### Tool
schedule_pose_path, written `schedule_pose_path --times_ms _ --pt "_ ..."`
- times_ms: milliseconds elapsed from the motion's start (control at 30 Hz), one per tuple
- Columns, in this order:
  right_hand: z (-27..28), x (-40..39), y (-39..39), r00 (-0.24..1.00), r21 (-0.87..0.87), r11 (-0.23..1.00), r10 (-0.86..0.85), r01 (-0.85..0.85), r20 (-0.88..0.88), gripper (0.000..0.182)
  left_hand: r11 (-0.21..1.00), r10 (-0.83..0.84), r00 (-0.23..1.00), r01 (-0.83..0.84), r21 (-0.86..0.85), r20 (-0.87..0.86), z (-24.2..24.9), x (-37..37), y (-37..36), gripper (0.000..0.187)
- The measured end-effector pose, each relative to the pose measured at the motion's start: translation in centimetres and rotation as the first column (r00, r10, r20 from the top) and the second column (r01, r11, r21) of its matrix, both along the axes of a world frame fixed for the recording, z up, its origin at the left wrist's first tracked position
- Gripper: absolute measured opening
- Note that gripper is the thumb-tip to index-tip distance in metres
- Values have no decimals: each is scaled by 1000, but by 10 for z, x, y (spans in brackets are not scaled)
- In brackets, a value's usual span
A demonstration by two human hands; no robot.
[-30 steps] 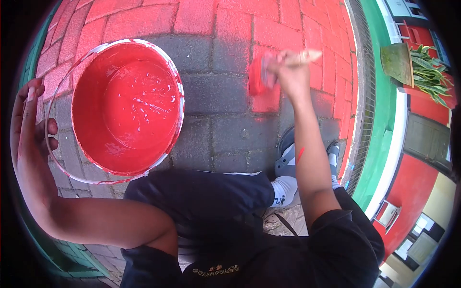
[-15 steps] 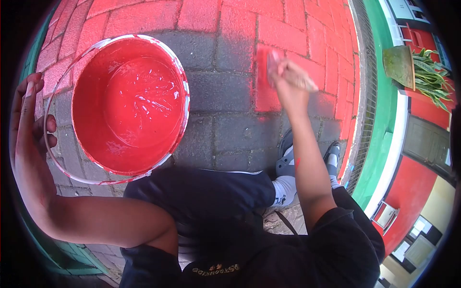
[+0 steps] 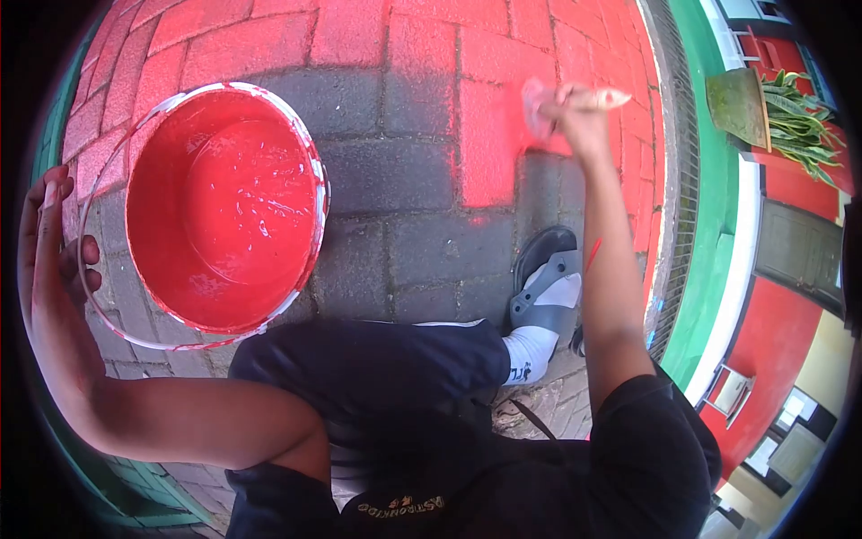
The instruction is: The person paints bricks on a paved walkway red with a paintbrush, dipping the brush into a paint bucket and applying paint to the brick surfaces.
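On the brick paving, seen from the head camera, the right hand is closed around the wooden handle of a paintbrush; the handle's pale end sticks out to the right of the fist, and the bristle end, blurred and wet with red, lies to the left of the fist against a freshly red brick. The brush looks light and stiff in the handle, soft at the bristles; the handle is the place to hold it, and any paint running down it would make it slippery. The left hand is open, fingers spread, flat beside the wire handle of the bucket, close to it or just touching; it grips nothing. The bucket stands upright on unpainted grey bricks, well apart from the brush, its inside coated in glossy red paint with a pool at the bottom. Judging by that pool, it is likely fairly light, though the wet rim would smear a hand; the wire handle is the cleaner hold. A grey shoe rests on the paving below the right forearm, which carries a red streak. Far right, a potted plant stands by a green kerb.
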State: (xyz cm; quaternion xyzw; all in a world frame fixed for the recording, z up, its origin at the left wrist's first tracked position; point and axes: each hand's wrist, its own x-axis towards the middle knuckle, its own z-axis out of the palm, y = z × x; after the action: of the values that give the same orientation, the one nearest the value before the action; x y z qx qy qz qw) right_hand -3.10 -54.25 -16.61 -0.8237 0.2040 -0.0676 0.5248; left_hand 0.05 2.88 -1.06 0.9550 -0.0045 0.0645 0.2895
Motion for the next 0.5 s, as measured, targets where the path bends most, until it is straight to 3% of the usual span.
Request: schedule_pose_path --times_ms 33,100,133,200,233,300,333,400,467,500 --pt "4 14 -1 1000 3 1000 4 -4 -7 26 1000 0 1000 0 5 -6 -1 0 0 48" --pt "22 36 6 980 -503 862 147 -59 136 23 1000 -7 1000 7 18 -11 -1 1 -2 47" --pt "15 34 10 980 -499 865 144 -58 136 23 1000 -14 1000 14 23 -12 0 3 -3 47" --pt "-6 18 20 932 -301 912 333 -279 142 18 1000 -28 1000 28 14 -8 -1 9 -3 46" --pt "-19 -4 28 948 -240 928 310 -284 78 16 999 -40 999 41 19 -21 3 9 2 45" --pt "-13 -54 62 948 -321 895 314 -311 -42 14 999 -47 999 47 17 -26 3 9 2 44" --pt "0 -77 82 940 -454 825 327 -336 -101 14 998 -56 998 57 17 -25 3 10 3 44" --pt "12 -109 98 919 -431 817 385 -384 -88 13 995 -94 995 94 13 -20 3 12 6 43" --pt "5 -128 86 919 -365 851 393 -377 -33 17 994 -95 993 98 43 -64 2 11 10 43" --pt "16 -131 82 975 -267 938 220 -223 -43 23 994 -95 991 100 49 -91 1 12 13 43"
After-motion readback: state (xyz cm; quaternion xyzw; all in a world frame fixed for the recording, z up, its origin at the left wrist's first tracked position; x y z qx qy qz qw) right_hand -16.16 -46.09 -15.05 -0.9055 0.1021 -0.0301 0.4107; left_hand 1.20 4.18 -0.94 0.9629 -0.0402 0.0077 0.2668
